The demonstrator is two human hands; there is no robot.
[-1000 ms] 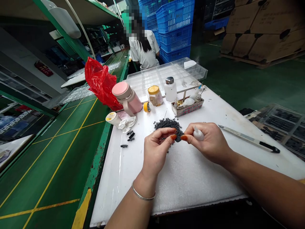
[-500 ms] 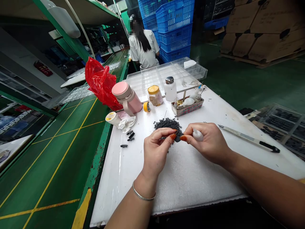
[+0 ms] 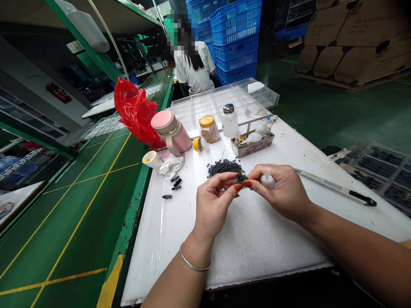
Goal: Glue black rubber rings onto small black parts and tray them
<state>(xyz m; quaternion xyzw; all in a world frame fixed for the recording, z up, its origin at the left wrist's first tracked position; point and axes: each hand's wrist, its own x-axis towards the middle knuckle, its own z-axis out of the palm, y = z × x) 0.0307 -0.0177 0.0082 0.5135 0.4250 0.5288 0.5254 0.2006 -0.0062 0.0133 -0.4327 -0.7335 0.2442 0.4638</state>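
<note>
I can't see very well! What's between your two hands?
In the head view, a small black part sits pinched between your left hand and your right hand.

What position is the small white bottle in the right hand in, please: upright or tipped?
Tipped slightly: the small white bottle lies in the right hand, its pointed nozzle up and leaning toward the left hand.

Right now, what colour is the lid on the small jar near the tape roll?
The jar's lid is yellow; the head view shows it best.
</note>
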